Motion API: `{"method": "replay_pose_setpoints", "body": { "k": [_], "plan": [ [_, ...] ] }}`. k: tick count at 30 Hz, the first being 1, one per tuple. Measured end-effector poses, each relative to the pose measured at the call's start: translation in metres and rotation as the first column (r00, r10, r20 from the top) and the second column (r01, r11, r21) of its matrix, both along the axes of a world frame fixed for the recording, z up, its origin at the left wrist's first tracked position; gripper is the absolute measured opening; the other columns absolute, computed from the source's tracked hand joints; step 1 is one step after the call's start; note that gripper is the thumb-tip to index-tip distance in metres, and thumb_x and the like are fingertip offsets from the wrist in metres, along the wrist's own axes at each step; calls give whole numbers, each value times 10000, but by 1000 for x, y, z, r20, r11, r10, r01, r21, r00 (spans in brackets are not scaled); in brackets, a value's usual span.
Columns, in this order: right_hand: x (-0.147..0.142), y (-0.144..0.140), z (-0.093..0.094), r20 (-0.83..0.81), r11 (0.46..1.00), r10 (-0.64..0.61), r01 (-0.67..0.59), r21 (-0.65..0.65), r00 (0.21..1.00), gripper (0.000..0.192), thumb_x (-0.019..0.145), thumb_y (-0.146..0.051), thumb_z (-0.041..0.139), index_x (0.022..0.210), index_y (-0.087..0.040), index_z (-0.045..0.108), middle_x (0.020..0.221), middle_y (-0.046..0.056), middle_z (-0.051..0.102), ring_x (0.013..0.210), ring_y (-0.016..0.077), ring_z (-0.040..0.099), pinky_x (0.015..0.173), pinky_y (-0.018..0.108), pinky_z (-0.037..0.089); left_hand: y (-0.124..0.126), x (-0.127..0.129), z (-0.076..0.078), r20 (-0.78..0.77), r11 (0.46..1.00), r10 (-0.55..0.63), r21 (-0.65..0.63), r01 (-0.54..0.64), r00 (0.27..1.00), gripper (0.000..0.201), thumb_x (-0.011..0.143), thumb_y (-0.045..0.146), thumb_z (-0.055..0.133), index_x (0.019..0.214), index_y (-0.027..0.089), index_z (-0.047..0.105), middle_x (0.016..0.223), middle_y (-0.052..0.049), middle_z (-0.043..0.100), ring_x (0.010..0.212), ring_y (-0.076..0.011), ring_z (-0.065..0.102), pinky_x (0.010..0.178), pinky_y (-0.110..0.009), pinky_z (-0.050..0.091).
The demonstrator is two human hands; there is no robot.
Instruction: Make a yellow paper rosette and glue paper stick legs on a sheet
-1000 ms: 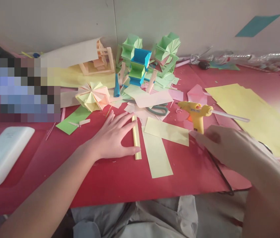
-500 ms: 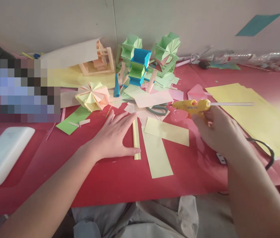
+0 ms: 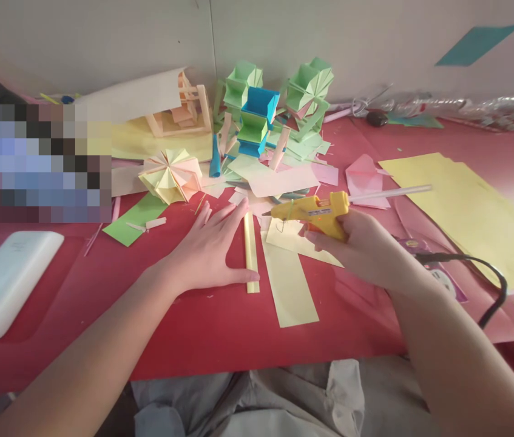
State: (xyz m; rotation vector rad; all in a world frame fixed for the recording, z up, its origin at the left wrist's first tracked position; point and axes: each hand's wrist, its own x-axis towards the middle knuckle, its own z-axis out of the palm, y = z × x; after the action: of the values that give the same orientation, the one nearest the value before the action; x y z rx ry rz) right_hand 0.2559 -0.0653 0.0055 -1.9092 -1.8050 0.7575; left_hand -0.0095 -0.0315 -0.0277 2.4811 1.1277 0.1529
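The left hand [image 3: 209, 246] lies flat and open on the red tabletop [image 3: 202, 334], fingers spread, its thumb and fingertips pressed against the side of a rolled yellow paper tube [image 3: 250, 252]. That seems meant to keep the tube from rolling or springing open. The tube lies near the middle of the tabletop, pointing from the near edge toward the far one, just beside two overlapping pale yellow strips [image 3: 290, 267].

The right hand [image 3: 357, 246] is closed around the grip of a yellow glue gun [image 3: 314, 212], held clear of the surface with its nozzle aimed left, close over the tube's far end. A clear glue stick [image 3: 391, 193] juts from its back, and a black cord [image 3: 479, 276] trails to the right edge.

Folded paper models [image 3: 257, 115] stand along the far edge, and a large yellow sheet [image 3: 466, 209] lies toward the right.
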Motion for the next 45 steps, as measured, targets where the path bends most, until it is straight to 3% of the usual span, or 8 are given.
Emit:
{"method": "replay_pose_setpoints", "body": {
  "k": [12,17,45],
  "plan": [
    [-23,12,-11,75,996,66,-62,-62,995,228,899,-416,511,800,-222,441,648,-21,454,551,135,415,516,272,297,0,1,2,-10,1000,1,15,-1,1000,1172,766,774,593,1603,243,-33,1674,-143,161,1538,-357,163,1236,-579,13],
    [-25,11,-13,145,999,45,-42,-22,988,245,889,-394,526,770,-234,385,625,-22,445,526,133,408,507,271,278,0,0,1,-15,1000,6,23,-6,1000,1155,763,795,571,1603,238,5,1671,-138,183,1535,-352,179,1240,-575,16],
    [-27,-23,1,213,992,129,-128,-18,969,232,890,-324,462,711,-241,339,571,-17,438,501,135,396,487,260,250,2,-1,1,-48,999,-9,37,10,999,1122,751,837,524,1609,253,98,1659,-104,243,1532,-363,183,1240,-586,-16]
  ]
}}
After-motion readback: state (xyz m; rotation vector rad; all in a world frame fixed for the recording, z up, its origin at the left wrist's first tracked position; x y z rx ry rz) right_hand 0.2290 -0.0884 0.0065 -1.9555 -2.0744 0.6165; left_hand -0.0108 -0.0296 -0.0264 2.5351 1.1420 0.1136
